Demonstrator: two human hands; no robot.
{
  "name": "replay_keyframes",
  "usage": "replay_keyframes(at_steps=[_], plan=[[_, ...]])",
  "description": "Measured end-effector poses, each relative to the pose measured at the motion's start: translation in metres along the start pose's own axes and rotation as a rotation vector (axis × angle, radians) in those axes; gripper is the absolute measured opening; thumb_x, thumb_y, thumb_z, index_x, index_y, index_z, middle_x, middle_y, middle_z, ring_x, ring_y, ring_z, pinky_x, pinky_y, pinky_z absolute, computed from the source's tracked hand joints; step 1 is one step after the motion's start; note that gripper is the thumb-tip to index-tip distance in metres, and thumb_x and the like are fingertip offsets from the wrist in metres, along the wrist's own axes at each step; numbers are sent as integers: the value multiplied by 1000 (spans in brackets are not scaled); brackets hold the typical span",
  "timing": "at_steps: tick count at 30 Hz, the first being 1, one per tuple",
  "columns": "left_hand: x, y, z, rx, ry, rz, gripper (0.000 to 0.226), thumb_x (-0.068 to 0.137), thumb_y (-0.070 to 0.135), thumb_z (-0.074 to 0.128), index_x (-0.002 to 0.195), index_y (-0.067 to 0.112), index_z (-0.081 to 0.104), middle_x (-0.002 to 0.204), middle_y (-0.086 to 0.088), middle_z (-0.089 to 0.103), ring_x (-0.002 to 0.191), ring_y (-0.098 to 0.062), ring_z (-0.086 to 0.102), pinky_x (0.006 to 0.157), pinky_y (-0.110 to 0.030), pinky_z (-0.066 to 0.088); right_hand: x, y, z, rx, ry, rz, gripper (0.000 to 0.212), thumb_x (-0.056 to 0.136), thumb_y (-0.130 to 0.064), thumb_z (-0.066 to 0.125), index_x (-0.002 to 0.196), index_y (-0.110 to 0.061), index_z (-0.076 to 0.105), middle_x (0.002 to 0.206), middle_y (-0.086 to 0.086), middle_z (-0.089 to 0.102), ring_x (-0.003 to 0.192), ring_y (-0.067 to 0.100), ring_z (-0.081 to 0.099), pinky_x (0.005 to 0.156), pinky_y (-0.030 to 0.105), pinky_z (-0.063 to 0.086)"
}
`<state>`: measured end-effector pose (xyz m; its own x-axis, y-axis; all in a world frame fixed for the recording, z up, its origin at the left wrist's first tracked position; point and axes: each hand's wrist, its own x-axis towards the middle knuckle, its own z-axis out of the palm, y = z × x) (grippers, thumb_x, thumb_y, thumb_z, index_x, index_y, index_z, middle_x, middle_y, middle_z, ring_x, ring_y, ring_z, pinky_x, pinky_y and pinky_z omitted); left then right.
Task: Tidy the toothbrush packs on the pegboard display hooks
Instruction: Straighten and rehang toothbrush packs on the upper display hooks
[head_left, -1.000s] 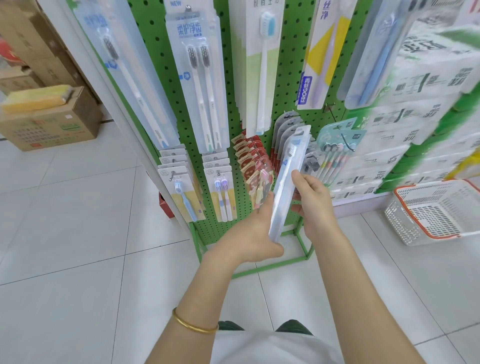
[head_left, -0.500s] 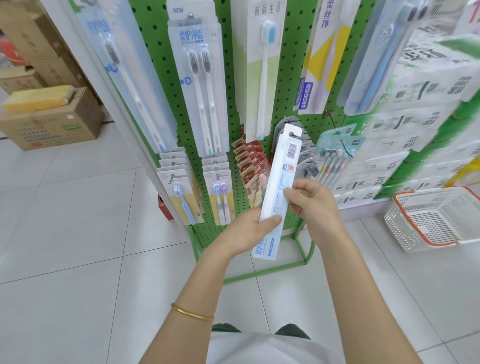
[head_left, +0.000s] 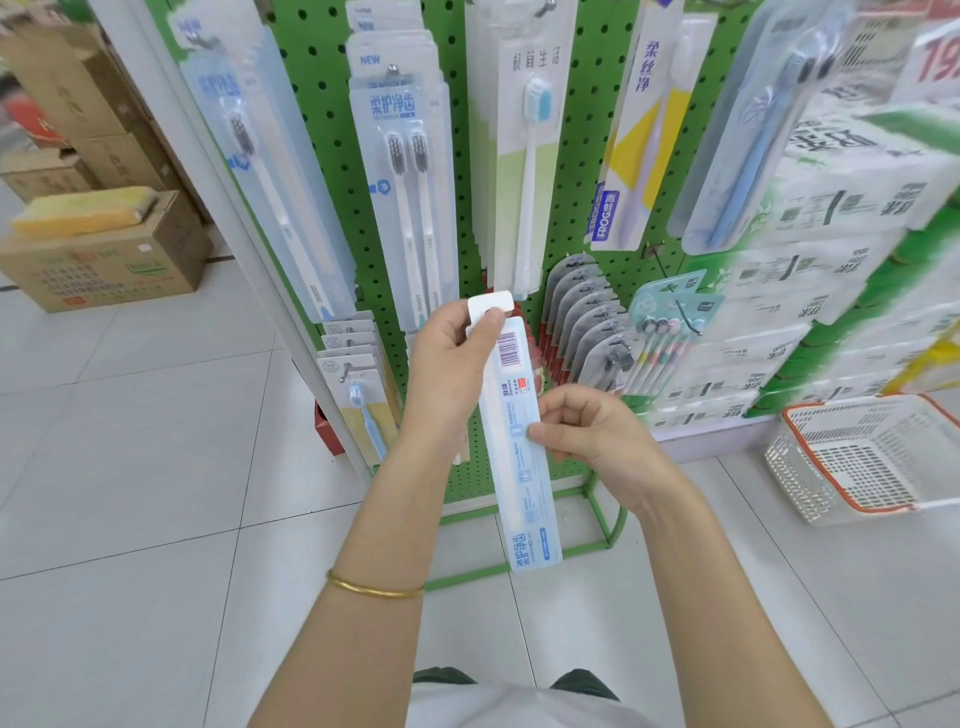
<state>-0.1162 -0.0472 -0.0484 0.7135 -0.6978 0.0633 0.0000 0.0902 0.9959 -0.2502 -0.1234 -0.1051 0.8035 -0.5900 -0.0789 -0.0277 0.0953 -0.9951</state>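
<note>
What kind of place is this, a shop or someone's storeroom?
Most likely a small shop or supermarket aisle. A green pegboard carries rows of toothbrush packs on hooks, a plastic shopping basket sits on the tiled floor, and cardboard boxes stand nearby.

— Where's the pack (head_left: 519, 483)?
— In front of the pegboard (head_left: 317, 83), between my hands: left hand (head_left: 452, 364) at its top, right hand (head_left: 592, 441) on its right edge.
— And around you?
— A box (head_left: 104, 270) on the floor (head_left: 130, 519) far left, a basket (head_left: 795, 467) on the floor to the right.
</note>
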Motion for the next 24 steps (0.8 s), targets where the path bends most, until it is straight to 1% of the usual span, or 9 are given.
replay_keyframes(at_steps=[4, 7, 9, 11, 13, 15, 18, 21, 24], plan=[[-1, 4, -7, -131, -61, -45, 13, 96, 14, 54, 102, 14, 65, 83, 1, 67, 76, -13, 62, 76, -31, 52, 2, 0, 4, 74, -92, 20, 16, 74, -6, 74, 82, -15, 63, 87, -1, 71, 79, 13, 64, 72, 27, 52], [-1, 11, -12, -280, -122, -90, 18, 98, 11, 48, 110, 10, 61, 72, 6, 64, 71, -9, 58, 67, -23, 50, 4, 2, 8, 108, -203, 62, 48, 63, -28, 83, 103, -13, 62, 105, 6, 70, 96, 21, 65, 92, 44, 49], [-4, 18, -14, -384, -166, -113, 19, 99, 10, 45, 111, 9, 59, 67, 6, 62, 69, -9, 56, 61, -20, 49, 5, 0, 15, 89, -292, 77, 69, 61, -40, 84, 118, -12, 58, 117, 9, 67, 109, 24, 62, 97, 43, 47], [-6, 26, -19, -451, -186, -108, 19, 99, 10, 43, 108, 10, 60, 66, 4, 59, 68, -11, 53, 56, -20, 48, 5, -4, 23, 57, -335, 68, 65, 64, -38, 82, 120, -14, 58, 117, 9, 67, 114, 26, 61, 99, 40, 47], [-7, 33, -24, -453, -172, -84, 20, 96, 16, 46, 108, 11, 61, 72, 1, 60, 72, -13, 55, 59, -21, 49, 9, -10, 30, 25, -298, 48, 54, 67, -27, 78, 115, -15, 61, 113, 8, 69, 110, 25, 63, 97, 36, 49], [-7, 39, -32, -376, -103, -44, 24, 91, 25, 51, 108, 14, 63, 86, 0, 66, 88, -16, 62, 75, -24, 51, 15, -18, 39, -63, -224, 22, 55, 64, -29, 80, 114, -16, 61, 113, 9, 67, 108, 24, 63, 97, 37, 50], [-10, 50, -45, -266, 55, 17, 29, 94, 35, 49, 111, 16, 62, 106, -1, 66, 106, -17, 62, 87, -29, 49, 23, -38, 56, -291, -88, -41, 48, 68, -31, 83, 108, -27, 59, 107, -4, 63, 96, 8, 62, 92, 32, 50], [-10, 63, -59, -91, 124, 125, 33, 90, 46, 54, 113, 22, 60, 118, 0, 65, 110, -14, 61, 94, -34, 49, 29, -64, 81, -419, 36, -157, 45, 71, -32, 81, 106, -27, 54, 99, -11, 58, 91, 5, 57, 84, 27, 49], [-9, 78, -69, 53, 157, 247, 9, 92, 28, 59, 99, 23, 60, 102, 1, 66, 92, -5, 62, 84, -25, 50, 37, -85, 106, -536, 132, -251, 48, 70, -39, 79, 104, -23, 49, 94, -9, 56, 87, 9, 55, 77, 30, 48]])
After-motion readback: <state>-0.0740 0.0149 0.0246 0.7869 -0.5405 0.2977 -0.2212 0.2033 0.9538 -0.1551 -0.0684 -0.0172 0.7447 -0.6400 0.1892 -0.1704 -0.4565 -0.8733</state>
